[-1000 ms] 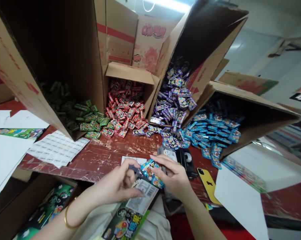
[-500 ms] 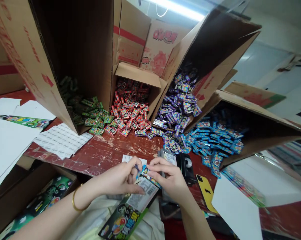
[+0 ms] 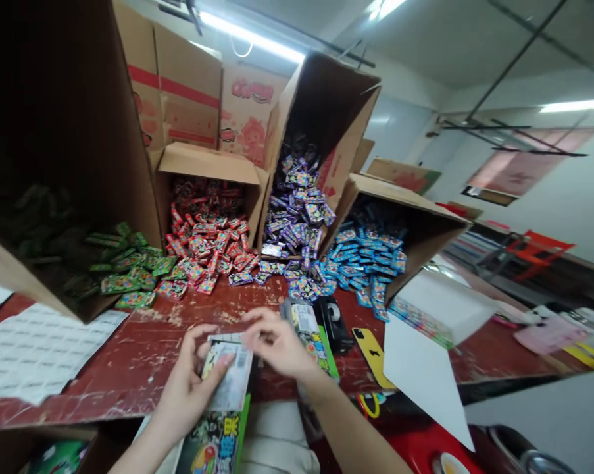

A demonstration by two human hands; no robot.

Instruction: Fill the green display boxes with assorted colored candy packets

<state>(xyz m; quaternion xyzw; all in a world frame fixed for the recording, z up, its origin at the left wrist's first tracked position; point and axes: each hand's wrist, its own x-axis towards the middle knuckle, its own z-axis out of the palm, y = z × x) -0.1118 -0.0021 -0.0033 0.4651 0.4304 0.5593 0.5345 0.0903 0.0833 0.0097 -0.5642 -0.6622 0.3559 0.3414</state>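
My left hand [image 3: 200, 372] grips a black and green candy box [image 3: 215, 438] near its upper end, thumb across the front. A pale label with a barcode covers that part of the box, and the box stands tilted over my lap. At the box's upper right corner is my right hand [image 3: 277, 345], fingers curled and pinched together, slightly blurred. What it pinches, if anything, I cannot make out. A second candy box [image 3: 314, 339] of the same kind lies just right of my right hand, beside a black device [image 3: 335, 322].
Tipped cartons spill green packets [image 3: 136, 276], red packets [image 3: 208, 253], purple packets [image 3: 297, 224] and blue packets [image 3: 366, 257] along the table's back. A yellow phone [image 3: 373, 359] and white card [image 3: 425, 375] lie right. Label sheets [image 3: 50, 349] lie left.
The view has swung to the right. The blue packets between my hands are no longer visible. My right hand has moved from them to the box's upper corner, and the box is more upright.
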